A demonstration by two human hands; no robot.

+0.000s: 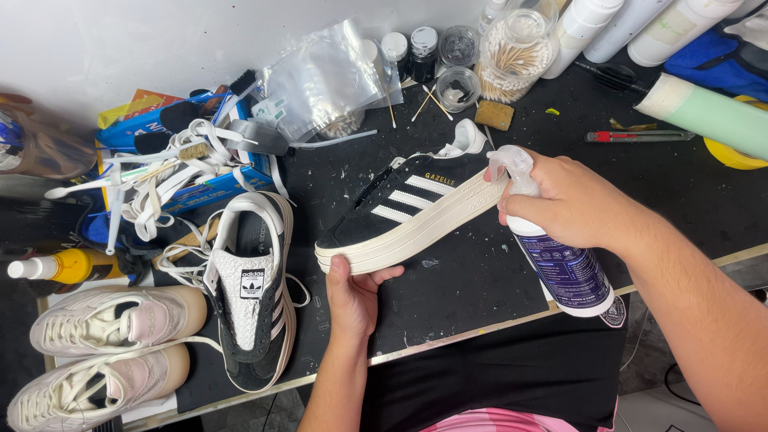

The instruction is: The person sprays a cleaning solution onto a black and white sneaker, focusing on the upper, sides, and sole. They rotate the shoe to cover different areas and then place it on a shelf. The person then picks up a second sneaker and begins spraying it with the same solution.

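My left hand (352,296) grips the toe end of a black suede sneaker (400,208) with white stripes and a thick cream sole, holding it on its side above the black mat (456,280). My right hand (572,204) holds a spray bottle (552,256) with a clear trigger head and a dark blue label, its nozzle pointing at the heel end of the sneaker's sole. The matching sneaker (252,288), without laces, lies upright on the mat to the left.
Two pale pink sneakers (104,344) lie at the lower left beside a yellow bottle (64,266). White laces and brushes (176,168) pile at the upper left. Small jars, a cotton swab jar (516,52), white bottles (640,28) and a red-handled cutter (636,136) crowd the back.
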